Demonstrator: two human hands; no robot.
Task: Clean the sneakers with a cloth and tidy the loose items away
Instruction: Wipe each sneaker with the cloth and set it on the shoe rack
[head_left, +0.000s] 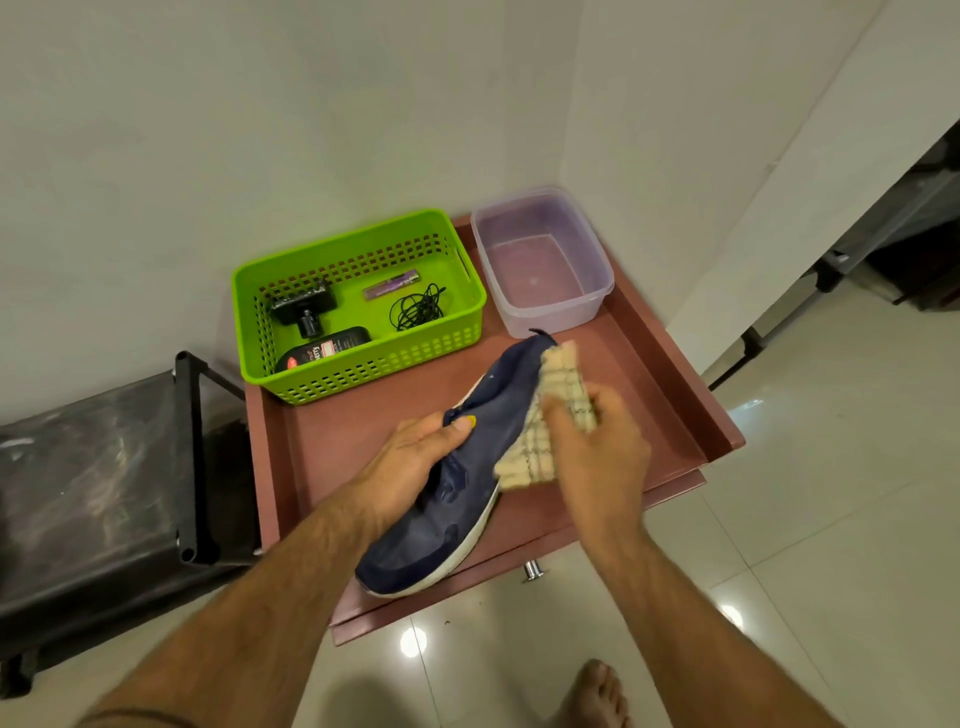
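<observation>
L hand (415, 457) grips sneaker (457, 519), R hand (597, 447) presses cloth (550, 415) on it

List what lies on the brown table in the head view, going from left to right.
Green basket → navy sneaker, gripped by the left hand → checked cloth, held against the sneaker by the right hand. The clear tub, at the back, overlaps these sideways, so it is left unplaced.

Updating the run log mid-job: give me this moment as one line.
step: wiping sneaker | left hand: holds navy sneaker | right hand: presses checked cloth on its upper | green basket: loose items inside | clear tub: beside basket
</observation>
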